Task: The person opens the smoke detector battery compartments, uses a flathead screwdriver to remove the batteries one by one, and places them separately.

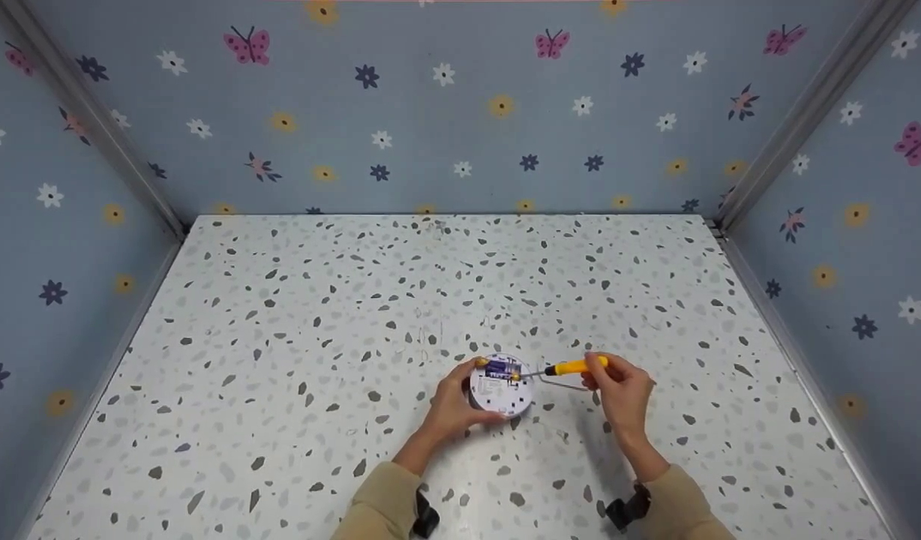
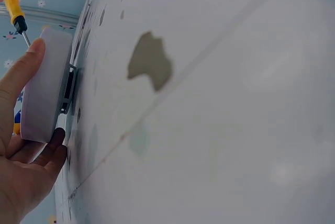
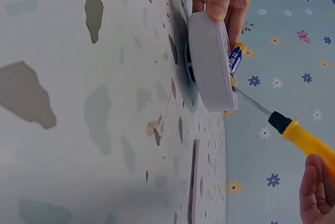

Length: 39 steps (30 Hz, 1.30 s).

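Observation:
A round white battery-powered device (image 1: 500, 397) is gripped at its rim by my left hand (image 1: 453, 405), thumb on the near side and fingers on the far side. Its back faces up, showing printing, small dark slots and a battery bay. Blue-and-yellow batteries (image 1: 503, 367) are in the bay; in the right wrist view one battery (image 3: 237, 58) tilts up out of it. My right hand (image 1: 624, 390) holds a screwdriver (image 1: 577, 367) by its yellow handle. The screwdriver's metal tip meets the device by the battery's end. A dark bracket (image 2: 68, 89) juts from the device's underside.
A thin pale flat piece (image 3: 194, 182) lies on the speckled tabletop (image 1: 295, 390), partly under my right hand. Blue flowered panels (image 1: 460, 112) enclose the table at the back and both sides. Black wrist straps (image 1: 424, 517) are on both arms.

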### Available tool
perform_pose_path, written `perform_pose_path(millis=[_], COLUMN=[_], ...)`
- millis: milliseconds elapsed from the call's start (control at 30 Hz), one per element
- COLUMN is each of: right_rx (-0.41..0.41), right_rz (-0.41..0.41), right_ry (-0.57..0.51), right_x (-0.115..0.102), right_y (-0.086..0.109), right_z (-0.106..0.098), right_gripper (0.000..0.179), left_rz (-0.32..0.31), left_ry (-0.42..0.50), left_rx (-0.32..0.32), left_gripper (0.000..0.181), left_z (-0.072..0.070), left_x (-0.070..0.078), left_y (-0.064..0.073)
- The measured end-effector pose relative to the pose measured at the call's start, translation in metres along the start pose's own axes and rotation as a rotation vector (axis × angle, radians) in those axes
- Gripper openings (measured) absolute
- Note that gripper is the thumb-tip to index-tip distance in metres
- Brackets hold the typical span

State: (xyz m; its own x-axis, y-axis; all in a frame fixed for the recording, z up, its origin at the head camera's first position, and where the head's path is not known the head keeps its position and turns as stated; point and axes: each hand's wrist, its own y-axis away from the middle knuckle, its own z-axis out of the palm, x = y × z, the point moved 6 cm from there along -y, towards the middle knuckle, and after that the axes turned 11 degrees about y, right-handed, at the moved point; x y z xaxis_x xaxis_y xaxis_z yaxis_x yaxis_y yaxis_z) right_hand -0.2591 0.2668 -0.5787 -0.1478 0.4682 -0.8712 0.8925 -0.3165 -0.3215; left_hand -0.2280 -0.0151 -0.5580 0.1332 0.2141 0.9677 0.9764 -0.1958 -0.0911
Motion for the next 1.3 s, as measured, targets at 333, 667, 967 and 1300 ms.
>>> perform_pose_path(millis=[333,667,967,1300], right_rx=[-0.06,-0.04,-0.029,-0.046], right_rz=[0.012,0.174,0.336,0.504], right_ry=[0.049,-0.039,-0.04,-0.027], right_x=[0.004,0.009,0.017,0.025], right_y=[-0.002,-0.004,-0.002,0.006], right_z=[0.002,-0.001,-0.003,-0.002], right_gripper=[0.021,0.035,0.041,0.049], left_rz=[0.003,0.023,0.0,0.016], left_ry=[-0.013,0.004,0.029,0.039], left_rx=[0.004,-0.001,-0.007,-0.004], left_gripper=[0.098,0.097,0.097,0.097], left_z=[0.0,0.0,0.001,0.001], left_x=[0.001,0.004,0.001,0.0], left_y=[0.0,0.001,0.0,-0.001])
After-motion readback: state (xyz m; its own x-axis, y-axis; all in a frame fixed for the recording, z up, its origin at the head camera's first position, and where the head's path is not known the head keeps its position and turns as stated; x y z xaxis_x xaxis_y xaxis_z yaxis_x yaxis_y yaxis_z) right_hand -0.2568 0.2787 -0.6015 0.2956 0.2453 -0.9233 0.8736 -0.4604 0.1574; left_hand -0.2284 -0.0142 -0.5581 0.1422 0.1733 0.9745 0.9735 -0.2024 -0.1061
